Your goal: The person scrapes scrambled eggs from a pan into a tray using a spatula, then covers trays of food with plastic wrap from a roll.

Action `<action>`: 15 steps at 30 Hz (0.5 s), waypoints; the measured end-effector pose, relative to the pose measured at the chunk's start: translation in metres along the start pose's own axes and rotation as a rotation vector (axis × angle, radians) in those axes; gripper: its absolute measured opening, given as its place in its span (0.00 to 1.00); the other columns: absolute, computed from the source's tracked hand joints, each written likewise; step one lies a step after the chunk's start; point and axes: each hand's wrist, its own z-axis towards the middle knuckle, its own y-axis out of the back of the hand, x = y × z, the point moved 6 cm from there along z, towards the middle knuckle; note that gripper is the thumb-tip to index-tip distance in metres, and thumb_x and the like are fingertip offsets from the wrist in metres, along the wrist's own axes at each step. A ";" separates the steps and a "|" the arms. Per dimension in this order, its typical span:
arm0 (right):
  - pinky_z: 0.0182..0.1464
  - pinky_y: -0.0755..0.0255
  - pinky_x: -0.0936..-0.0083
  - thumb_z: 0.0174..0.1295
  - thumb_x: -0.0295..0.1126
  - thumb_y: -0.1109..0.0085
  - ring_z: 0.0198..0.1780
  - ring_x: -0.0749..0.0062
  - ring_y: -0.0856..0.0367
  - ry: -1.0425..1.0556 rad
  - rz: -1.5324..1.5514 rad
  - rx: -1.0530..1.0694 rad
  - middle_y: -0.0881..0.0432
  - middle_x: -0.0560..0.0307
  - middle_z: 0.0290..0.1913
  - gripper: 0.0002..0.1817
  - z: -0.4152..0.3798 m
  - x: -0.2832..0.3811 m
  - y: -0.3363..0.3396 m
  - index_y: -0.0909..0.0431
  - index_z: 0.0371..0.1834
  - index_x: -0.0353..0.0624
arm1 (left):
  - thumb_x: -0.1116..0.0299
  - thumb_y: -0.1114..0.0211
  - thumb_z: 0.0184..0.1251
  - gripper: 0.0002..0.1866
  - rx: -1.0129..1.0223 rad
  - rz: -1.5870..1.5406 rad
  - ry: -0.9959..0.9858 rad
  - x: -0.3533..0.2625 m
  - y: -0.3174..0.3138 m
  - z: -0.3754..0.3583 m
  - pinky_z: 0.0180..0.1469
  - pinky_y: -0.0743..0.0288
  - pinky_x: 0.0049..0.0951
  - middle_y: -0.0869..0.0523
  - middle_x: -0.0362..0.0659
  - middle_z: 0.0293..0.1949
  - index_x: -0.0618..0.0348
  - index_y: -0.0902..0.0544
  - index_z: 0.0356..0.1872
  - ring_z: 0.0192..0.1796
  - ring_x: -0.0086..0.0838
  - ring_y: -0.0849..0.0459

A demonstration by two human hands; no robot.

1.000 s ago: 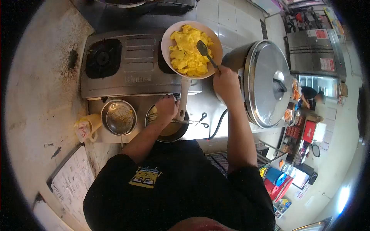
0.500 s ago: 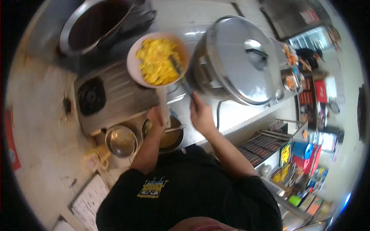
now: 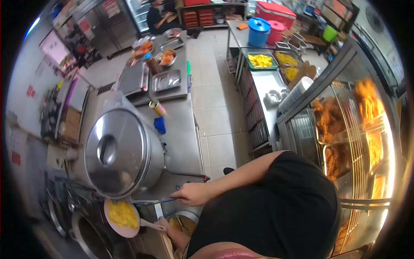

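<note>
My left hand (image 3: 167, 229) is closed around the pale handle of a small frying pan (image 3: 133, 232). Yellow scrambled egg (image 3: 123, 214) lies in the pan. In my right hand (image 3: 192, 194) is the grip of a spatula (image 3: 160, 201), its thin shaft pointing left towards the pan; I cannot make out where its tip ends. A bowl (image 3: 192, 214) with yellowish liquid sits below my hands, close to my body. Just beyond the pan stands a large lidded metal pot (image 3: 116, 151).
A dark-filled pot (image 3: 86, 237) stands left of the pan. The steel counter (image 3: 179, 125) carries a can (image 3: 157, 108), a blue cloth (image 3: 159, 125) and trays (image 3: 167, 80). On my right is a glass display case (image 3: 297, 129) with fried food. A person (image 3: 157, 19) sits far back.
My view has swung to the right, bringing the aisle and display case into sight. The spatula has come off the middle of the egg. Both hands keep their hold.
</note>
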 end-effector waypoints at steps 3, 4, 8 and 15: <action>0.46 0.24 0.49 0.70 0.32 0.48 0.39 0.36 0.17 -0.152 0.047 -0.021 0.16 0.33 0.37 0.19 -0.033 -0.035 0.036 0.24 0.61 0.36 | 0.71 0.34 0.67 0.23 0.049 0.041 0.068 -0.004 -0.019 -0.015 0.54 0.23 0.31 0.16 0.47 0.46 0.66 0.25 0.62 0.50 0.33 0.17; 0.47 0.24 0.50 0.70 0.32 0.48 0.40 0.37 0.16 -0.220 0.063 -0.066 0.15 0.33 0.39 0.19 -0.046 -0.046 0.049 0.23 0.61 0.36 | 0.71 0.34 0.68 0.23 0.069 0.053 0.093 -0.004 -0.027 -0.022 0.53 0.22 0.31 0.16 0.46 0.46 0.66 0.25 0.62 0.50 0.32 0.17; 0.49 0.24 0.49 0.66 0.30 0.47 0.43 0.36 0.16 -0.171 0.034 -0.248 0.15 0.33 0.40 0.20 -0.083 -0.080 0.088 0.22 0.59 0.34 | 0.70 0.34 0.69 0.22 0.244 0.081 0.201 -0.002 -0.096 -0.066 0.52 0.22 0.31 0.15 0.46 0.45 0.66 0.24 0.62 0.48 0.32 0.16; 0.46 0.26 0.53 0.71 0.32 0.49 0.41 0.41 0.17 -0.271 -0.023 -0.349 0.15 0.33 0.39 0.21 -0.146 -0.103 0.156 0.24 0.63 0.32 | 0.69 0.35 0.71 0.20 0.850 0.145 0.375 -0.014 -0.265 -0.150 0.48 0.21 0.31 0.15 0.45 0.43 0.65 0.23 0.61 0.46 0.31 0.15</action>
